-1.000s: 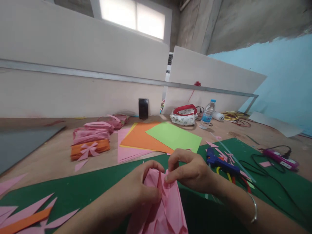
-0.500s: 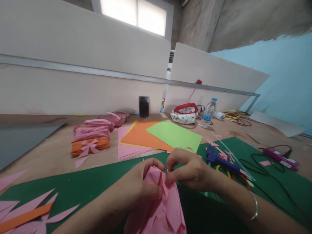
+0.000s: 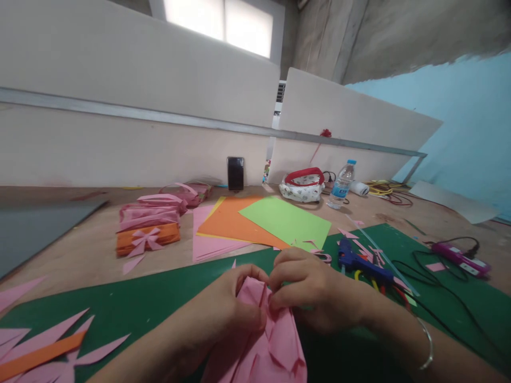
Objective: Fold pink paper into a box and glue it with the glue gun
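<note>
A folded pink paper bag (image 3: 261,354) stands close in front of me, its sides creased, its lower end cut off by the frame. My left hand (image 3: 239,303) is closed around its upper left edge, thumb on the near face. At the top right edge, the bent fingers of my right hand (image 3: 305,284) pinch the paper beside my left fingertips. What lies right under the right fingertips is hidden. Both hands are over the green cutting mat (image 3: 167,298).
A blue glue gun (image 3: 363,261) with cord lies right of my right hand, near a purple power strip (image 3: 459,258). Coloured sheets (image 3: 285,221), folded pink and orange pieces (image 3: 149,239), a phone (image 3: 235,174), a pouch (image 3: 302,191) and a water bottle (image 3: 342,186) stand behind. Pink cut strips (image 3: 101,351) lie left.
My right hand has shifted slightly left and down along the bag's top edge, its fingers now closer to my left fingertips. My left hand keeps its hold.
</note>
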Demonstrator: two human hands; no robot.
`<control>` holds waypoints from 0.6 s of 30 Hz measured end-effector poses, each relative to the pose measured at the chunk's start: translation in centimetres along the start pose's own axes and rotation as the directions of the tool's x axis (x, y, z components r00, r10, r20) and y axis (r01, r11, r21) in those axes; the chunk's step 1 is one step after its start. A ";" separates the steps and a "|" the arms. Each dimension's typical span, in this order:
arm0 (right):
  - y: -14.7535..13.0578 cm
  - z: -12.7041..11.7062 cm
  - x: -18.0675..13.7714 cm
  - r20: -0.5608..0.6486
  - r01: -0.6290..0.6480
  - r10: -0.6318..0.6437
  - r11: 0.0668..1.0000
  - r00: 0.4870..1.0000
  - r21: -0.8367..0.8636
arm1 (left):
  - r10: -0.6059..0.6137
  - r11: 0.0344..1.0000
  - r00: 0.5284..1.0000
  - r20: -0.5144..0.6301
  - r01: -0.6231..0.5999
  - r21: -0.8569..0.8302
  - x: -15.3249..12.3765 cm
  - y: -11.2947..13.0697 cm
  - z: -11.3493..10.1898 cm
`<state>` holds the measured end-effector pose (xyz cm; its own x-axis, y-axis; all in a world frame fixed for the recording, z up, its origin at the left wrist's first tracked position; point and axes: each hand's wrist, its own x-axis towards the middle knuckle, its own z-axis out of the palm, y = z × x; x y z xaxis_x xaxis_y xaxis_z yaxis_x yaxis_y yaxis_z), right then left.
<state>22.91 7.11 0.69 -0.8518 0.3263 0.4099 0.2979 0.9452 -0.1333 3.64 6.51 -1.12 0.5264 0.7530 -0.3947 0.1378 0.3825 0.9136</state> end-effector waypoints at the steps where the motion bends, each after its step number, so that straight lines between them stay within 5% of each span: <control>1: -0.2 0.1 -0.1 0.030 0.007 -0.006 0.999 1.000 -0.053 | -0.012 1.000 1.000 -0.009 0.012 0.017 0.1 -0.1 0.0; 6: -0.6 0.0 -0.3 0.107 0.044 -0.021 0.975 0.994 -0.216 | -0.035 0.999 0.998 -0.042 0.034 -0.036 0.3 -0.2 -0.2; 12: -0.3 0.0 0.1 -0.077 0.033 -0.066 0.930 0.995 -0.365 | 0.001 0.968 0.997 -0.081 -0.021 -0.248 -0.1 0.1 0.0; 18: -0.3 0.4 0.3 -0.157 0.057 -0.132 0.909 0.979 -0.413 | 0.030 0.963 0.997 -0.067 -0.047 -0.266 0.6 -0.4 -0.3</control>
<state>22.36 6.93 0.46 -0.8052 0.1928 0.5607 0.4004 0.8743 0.2743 3.65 6.98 -1.72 0.4732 0.7981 -0.3730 -0.1153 0.4759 0.8719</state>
